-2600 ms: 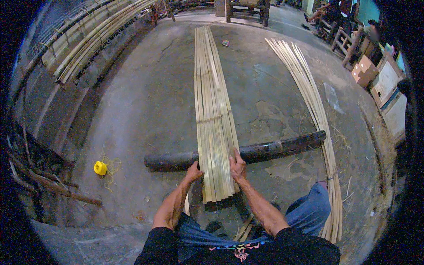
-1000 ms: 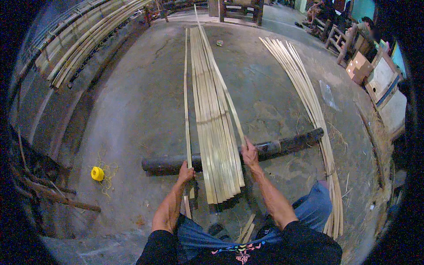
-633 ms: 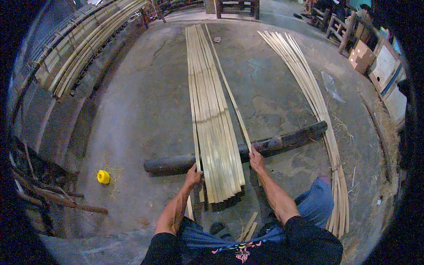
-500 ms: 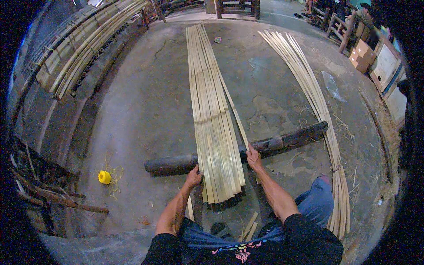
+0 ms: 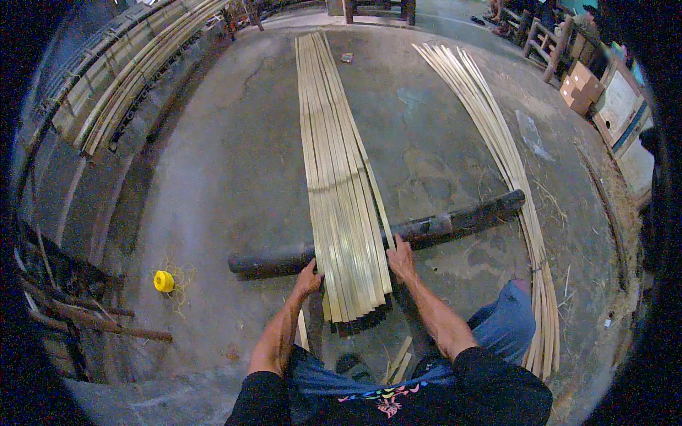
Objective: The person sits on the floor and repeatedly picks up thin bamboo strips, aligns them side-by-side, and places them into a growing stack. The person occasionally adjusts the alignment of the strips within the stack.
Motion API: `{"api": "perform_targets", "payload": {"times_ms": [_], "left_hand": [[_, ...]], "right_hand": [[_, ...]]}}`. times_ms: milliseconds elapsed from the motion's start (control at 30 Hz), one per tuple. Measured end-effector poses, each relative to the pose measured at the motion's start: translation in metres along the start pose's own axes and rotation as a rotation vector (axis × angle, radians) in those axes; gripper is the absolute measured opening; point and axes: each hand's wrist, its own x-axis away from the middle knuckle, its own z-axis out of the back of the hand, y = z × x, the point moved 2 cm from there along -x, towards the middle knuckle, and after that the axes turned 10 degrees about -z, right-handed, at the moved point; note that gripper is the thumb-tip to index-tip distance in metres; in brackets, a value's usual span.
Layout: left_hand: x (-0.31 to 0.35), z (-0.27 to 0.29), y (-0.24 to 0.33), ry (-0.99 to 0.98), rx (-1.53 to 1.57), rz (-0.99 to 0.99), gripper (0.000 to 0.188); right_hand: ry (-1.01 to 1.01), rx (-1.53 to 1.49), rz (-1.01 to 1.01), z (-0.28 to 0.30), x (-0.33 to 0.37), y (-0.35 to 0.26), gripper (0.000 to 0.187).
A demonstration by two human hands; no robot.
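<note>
A row of long, pale bamboo strips (image 5: 344, 234) lies side by side across a dark, thick pole (image 5: 273, 261), the near ends fanned a little unevenly. At the left edge of the row is my left hand (image 5: 307, 278), its fingers closed on the outermost strips and partly hidden by them. My right hand (image 5: 402, 261) is closed on the near part of the rightmost strip (image 5: 378, 199), which lies nearly against its neighbours with a narrow gap. Both hands are just on the near side of the pole.
A second bundle of strips (image 5: 497, 135) lies to the right, past the pole's end. Yellow twine (image 5: 164, 282) sits at the left. Bamboo poles (image 5: 135, 85) rest on a rack at far left. Short offcuts (image 5: 400, 362) lie by my feet. Cardboard boxes (image 5: 580, 88) stand far right.
My right hand has moved left and slightly nearer, bringing the rightmost strip in toward the row and narrowing the gap. My left hand stays at the left edge.
</note>
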Motion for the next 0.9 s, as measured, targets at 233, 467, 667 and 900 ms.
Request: {"api": "perform_targets", "payload": {"times_ms": [233,467,667,900], "left_hand": [[0.0,-0.002,-0.006,-0.032,-0.055,0.067,0.062],[0.003,0.009,0.037,0.121,-0.361,0.182,0.06],[0.003,-0.035,0.101,-0.012,-0.56,-0.381,0.06],[0.015,-0.089,0.138,-0.213,-0.604,-0.449,0.066]], "right_hand": [[-0.119,-0.205,0.066,0.012,0.03,-0.027,0.047],[-0.118,-0.027,-0.198,0.016,0.04,-0.035,0.045],[-0.102,-0.087,-0.054,0.009,0.035,-0.02,0.045],[0.092,-0.135,0.097,0.002,0.027,0.005,0.039]]}}
